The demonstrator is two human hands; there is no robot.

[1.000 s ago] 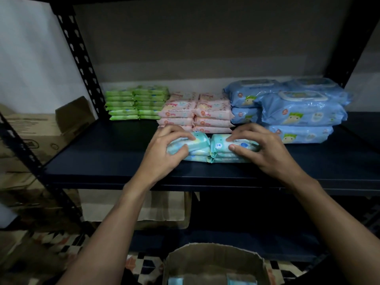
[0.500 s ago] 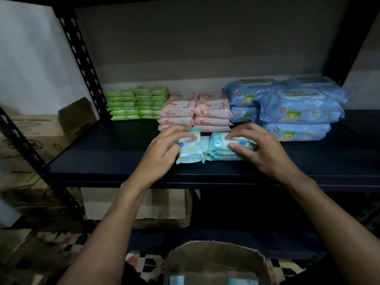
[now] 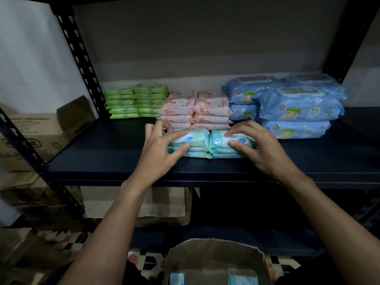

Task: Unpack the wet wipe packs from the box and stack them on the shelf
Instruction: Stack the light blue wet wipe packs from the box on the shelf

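Head cam showed it was well along: green packs (image 3: 135,101), pink packs (image 3: 195,110) and blue packs (image 3: 296,108) piled along the back edge of the shelf (image 3: 98,153), left hand (image 3: 162,149) and right hand (image 3: 259,147) each clamped on a stack of teal packs (image 3: 202,140) near the front edge, plus a few more waiting in the box (image 3: 211,246).

Shelf (image 3: 102,153), front-left: bare board from the perforated upright (image 3: 78,56) across to the teal packs (image 3: 197,142), open to the front edge. Green packs (image 3: 135,101) close off the back-left corner. Pink packs (image 3: 195,110) stand just behind the teal ones, no gap visible. Blue packs (image 3: 298,108) fill the back right, with a bare strip in front of them. Left hand (image 3: 162,149) and right hand (image 3: 261,149) clasp the outer ends of the teal stacks. Tall open air above every stack. Cardboard carton (image 3: 41,132) sits outside the upright.
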